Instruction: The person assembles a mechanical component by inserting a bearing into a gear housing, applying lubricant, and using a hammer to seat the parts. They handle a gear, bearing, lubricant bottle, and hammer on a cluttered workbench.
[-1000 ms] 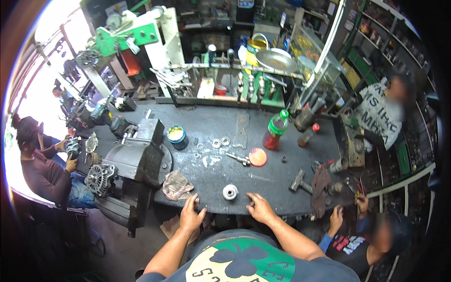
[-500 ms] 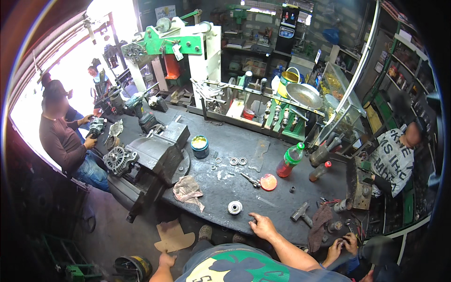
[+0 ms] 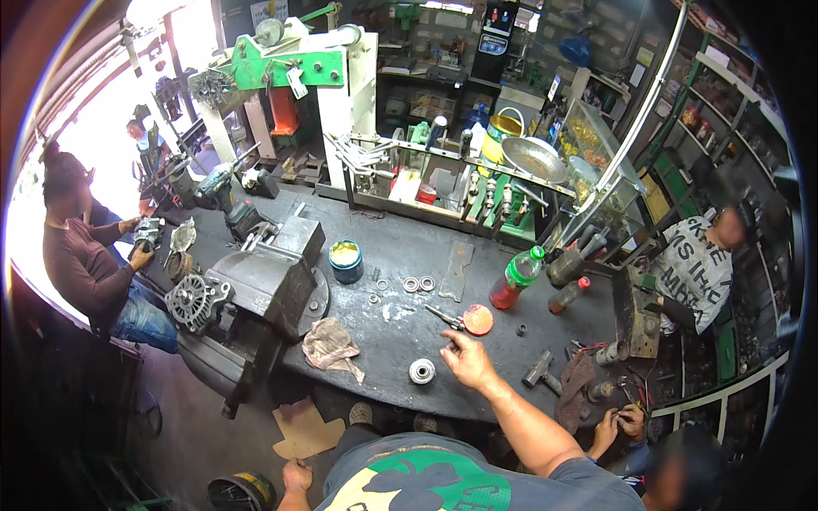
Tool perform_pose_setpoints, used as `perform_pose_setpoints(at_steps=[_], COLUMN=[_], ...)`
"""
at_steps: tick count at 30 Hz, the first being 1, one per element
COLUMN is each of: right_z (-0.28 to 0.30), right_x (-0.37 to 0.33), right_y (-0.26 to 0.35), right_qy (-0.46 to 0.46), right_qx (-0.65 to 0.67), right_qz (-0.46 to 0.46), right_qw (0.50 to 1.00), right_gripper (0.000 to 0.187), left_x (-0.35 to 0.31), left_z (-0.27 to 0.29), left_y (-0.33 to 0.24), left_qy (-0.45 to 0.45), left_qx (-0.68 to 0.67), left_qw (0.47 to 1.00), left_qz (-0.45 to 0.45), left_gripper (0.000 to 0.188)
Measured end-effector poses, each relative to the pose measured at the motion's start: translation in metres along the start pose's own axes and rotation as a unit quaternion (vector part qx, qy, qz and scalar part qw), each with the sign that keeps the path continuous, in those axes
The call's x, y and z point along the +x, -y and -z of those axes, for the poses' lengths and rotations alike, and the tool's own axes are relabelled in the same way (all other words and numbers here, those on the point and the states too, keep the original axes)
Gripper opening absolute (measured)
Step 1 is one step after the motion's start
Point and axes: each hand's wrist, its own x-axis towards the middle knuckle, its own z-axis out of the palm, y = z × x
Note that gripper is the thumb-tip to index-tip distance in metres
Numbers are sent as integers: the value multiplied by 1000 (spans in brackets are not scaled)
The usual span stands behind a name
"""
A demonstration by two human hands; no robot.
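Note:
My right hand [image 3: 467,362] reaches over the bench, fingers apart and nothing seen in them. Just left of it stands a round metal gear-like part [image 3: 422,370], not touched. Beyond the fingertips lie a slim metal shaft piece [image 3: 446,318] and a round lid with red grease [image 3: 478,319]. My left hand [image 3: 296,474] hangs low by my side with its fingers curled, and no object shows in it. Beside that hand, lower down, is a piece of cardboard [image 3: 305,432] on the floor.
A large bench vise [image 3: 256,298] fills the bench's left, near a rag [image 3: 331,347] and a grease tub [image 3: 346,261]. Bearing rings [image 3: 418,284], bottles [image 3: 518,278] and a hammer [image 3: 541,372] lie or stand around. Other people work at left [image 3: 94,264], right [image 3: 694,268] and lower right [image 3: 618,430].
My right hand has moved farther over the bench, toward the shaft piece and the lid. The view has shifted slightly. My left hand stays low, its fingers now more curled.

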Motion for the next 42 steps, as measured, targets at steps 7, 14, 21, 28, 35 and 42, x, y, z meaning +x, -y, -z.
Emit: perform_pose_setpoints(at_steps=[7, 14, 21, 28, 35, 42], right_z=[68, 117, 168, 224, 238, 236], right_x=[135, 305, 402, 423, 348, 232], right_y=[124, 201, 212, 239, 246, 224], right_qy=[-142, -342, -216, -323, -214, -181], right_qx=[20, -170, -107, 194, 306, 301], right_qz=[82, 157, 67, 105, 145, 151], right_qw=[986, 911, 968, 920, 917, 924], right_gripper=[72, 93, 42, 23, 31, 35], left_x=[93, 123, 145, 136, 141, 157], left_z=[56, 83, 59, 52, 40, 56], left_y=[-10, 19, 89, 128, 86, 42], left_qy=[52, 84, 87, 54, 110, 87], left_qx=[-104, -135, -97, 216, -6, 40], left_qw=[993, 987, 991, 938, 994, 995], left_qz=[-5, 17, 13, -264, 13, -38], left_gripper=[77, 72, 67, 66, 66, 64])
